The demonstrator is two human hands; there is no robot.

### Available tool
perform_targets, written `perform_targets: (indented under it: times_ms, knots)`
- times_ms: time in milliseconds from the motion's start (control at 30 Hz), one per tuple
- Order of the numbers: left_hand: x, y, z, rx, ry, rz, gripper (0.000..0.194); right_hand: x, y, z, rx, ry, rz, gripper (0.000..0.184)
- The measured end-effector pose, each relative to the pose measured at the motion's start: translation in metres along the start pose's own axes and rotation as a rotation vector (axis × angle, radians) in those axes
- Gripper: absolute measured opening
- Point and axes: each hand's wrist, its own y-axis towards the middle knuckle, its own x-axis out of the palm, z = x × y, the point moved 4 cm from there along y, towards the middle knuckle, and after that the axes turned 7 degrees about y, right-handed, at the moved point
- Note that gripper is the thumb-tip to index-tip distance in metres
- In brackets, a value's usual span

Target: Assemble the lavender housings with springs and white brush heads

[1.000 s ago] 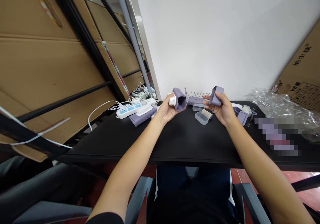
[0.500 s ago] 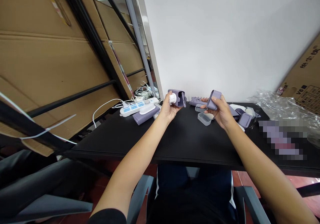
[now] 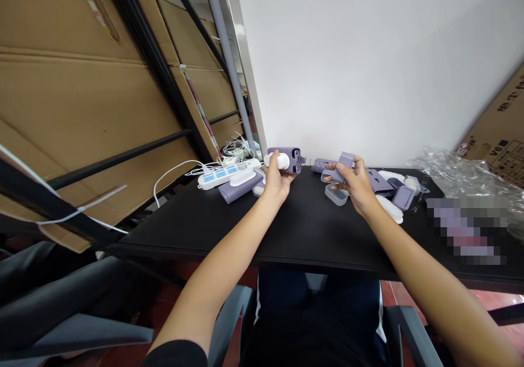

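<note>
My left hand [image 3: 278,180] grips a lavender plastic housing [image 3: 290,159], with a round white brush head [image 3: 275,161] at its left end. My right hand [image 3: 357,184] holds a smaller lavender plastic piece [image 3: 343,166] between fingers and thumb, just above a clear plastic box [image 3: 336,195]. Next to that hand lie a lavender slotted part [image 3: 323,165] and a lavender angular part [image 3: 379,182]. A lavender case [image 3: 403,197] and a white curved piece [image 3: 388,208] lie further right on the black table [image 3: 307,236].
A white power strip [image 3: 228,174] with tangled cables and a lavender vented case [image 3: 239,188] sit left of my left hand. Crumpled plastic wrap [image 3: 462,170] lies at the table's right end, beside a pixelated patch. Cardboard boxes [image 3: 82,110] lean at the left; a white wall stands behind.
My left hand has turned the housing so the brush head points left. My right hand has lowered its piece toward the clear box. The view has shifted slightly.
</note>
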Motion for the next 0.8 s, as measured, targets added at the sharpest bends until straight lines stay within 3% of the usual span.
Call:
perform_targets:
  times_ms: [267,800]
  knots:
    - [-0.0027,-0.0008,0.004,0.112,0.032,0.045,0.05,0.0039,-0.0018,0.0018,0.021,-0.031,-0.009,0.064]
    - [-0.0033,-0.0049,-0.0024,0.105,0.06,0.04,0.046,0.0049,-0.0022,0.0024,-0.04,0.021,-0.009,0.063]
